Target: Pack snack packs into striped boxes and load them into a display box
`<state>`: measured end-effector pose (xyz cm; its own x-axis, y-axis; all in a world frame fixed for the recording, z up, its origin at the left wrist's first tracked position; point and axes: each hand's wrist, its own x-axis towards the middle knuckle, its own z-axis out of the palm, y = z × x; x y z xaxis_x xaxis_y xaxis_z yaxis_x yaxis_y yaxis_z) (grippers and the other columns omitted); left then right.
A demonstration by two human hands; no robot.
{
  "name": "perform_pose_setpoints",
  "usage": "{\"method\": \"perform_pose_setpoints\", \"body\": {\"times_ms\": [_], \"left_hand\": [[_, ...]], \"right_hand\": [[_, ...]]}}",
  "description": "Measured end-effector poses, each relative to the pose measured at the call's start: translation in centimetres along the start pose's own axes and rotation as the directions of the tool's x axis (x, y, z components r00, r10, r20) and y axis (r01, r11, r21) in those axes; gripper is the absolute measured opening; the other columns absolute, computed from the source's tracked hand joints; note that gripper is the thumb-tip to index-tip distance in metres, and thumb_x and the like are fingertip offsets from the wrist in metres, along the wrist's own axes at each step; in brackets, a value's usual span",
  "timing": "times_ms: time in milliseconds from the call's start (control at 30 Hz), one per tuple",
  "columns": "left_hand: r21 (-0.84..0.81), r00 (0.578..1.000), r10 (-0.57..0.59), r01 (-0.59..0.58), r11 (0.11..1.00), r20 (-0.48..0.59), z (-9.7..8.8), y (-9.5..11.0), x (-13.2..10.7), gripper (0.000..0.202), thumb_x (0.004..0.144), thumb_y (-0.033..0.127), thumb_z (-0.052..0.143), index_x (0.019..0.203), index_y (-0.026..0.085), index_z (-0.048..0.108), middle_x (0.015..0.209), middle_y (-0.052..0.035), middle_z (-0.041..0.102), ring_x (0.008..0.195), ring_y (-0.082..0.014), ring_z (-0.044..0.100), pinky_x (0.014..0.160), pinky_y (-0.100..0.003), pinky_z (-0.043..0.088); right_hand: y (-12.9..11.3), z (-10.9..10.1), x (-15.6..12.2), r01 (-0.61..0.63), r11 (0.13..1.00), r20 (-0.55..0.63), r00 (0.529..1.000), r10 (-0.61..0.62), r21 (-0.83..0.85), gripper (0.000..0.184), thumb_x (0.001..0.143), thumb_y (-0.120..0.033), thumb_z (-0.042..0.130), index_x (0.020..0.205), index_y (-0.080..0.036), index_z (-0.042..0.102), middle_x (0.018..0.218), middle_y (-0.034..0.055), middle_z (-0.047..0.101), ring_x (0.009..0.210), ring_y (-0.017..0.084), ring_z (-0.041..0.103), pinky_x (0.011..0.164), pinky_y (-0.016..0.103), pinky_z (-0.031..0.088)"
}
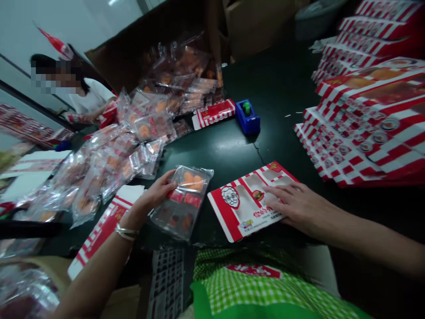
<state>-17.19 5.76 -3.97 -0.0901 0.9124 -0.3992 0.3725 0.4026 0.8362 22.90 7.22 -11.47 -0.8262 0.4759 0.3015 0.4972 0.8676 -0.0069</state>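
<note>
My left hand [156, 195] grips the left edge of a clear plastic packet [182, 199] with orange and red toy pieces inside; the packet lies on the dark table [226, 146]. A silver bracelet sits on that wrist. My right hand [295, 204] rests flat, fingers stretched out, on a flat red-and-white striped carton [245, 199] with window cut-outs, just right of the packet.
A heap of similar clear packets [133, 137] covers the left of the table. Stacks of flat striped cartons [365, 110] stand at the right. A blue tape dispenser [247, 116] and one folded carton [214, 113] sit at centre back. Another person [89, 99] works at far left.
</note>
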Motion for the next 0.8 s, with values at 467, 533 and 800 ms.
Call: {"method": "perform_pose_setpoints", "body": {"times_ms": [467,533,800], "left_hand": [[0.683,0.940,0.183,-0.336,0.649,0.289,0.7,2.6,1.4,0.064,0.068,0.009,0.071,0.128,0.026,0.055,0.149,-0.0101,0.035,0.140,-0.0389,0.016,0.111,-0.052,0.014],[0.679,0.805,0.159,-0.574,0.457,0.572,2.5,3.3,3.9,0.063,0.063,0.016,0.078,0.122,0.024,0.058,0.150,-0.0117,0.032,0.140,-0.0417,0.011,0.110,-0.056,0.008],[0.581,0.876,0.055,-0.363,0.728,0.479,-3.0,3.8,2.9,0.022,0.082,0.039,0.061,0.084,0.017,0.056,0.066,0.0007,0.055,0.067,-0.0184,0.055,0.069,-0.032,0.047]], "right_hand": [[0.7,1.6,-0.5,0.087,0.996,-0.294,0.952,-0.083,-0.001,0.025,0.083,-0.024,0.046,0.097,-0.027,0.066,0.104,0.0139,0.068,0.079,0.035,0.062,0.059,0.047,0.041],[0.4,1.2,-0.8,0.049,0.998,-0.239,0.970,-0.040,0.030,0.025,0.085,-0.027,0.045,0.099,-0.027,0.065,0.106,0.0134,0.068,0.082,0.035,0.062,0.062,0.046,0.041],[-0.4,1.4,-2.7,-0.124,0.992,-0.122,0.985,0.125,0.013,0.028,0.089,-0.025,0.042,0.110,-0.025,0.059,0.126,0.0120,0.060,0.100,0.033,0.059,0.077,0.047,0.043]]}}
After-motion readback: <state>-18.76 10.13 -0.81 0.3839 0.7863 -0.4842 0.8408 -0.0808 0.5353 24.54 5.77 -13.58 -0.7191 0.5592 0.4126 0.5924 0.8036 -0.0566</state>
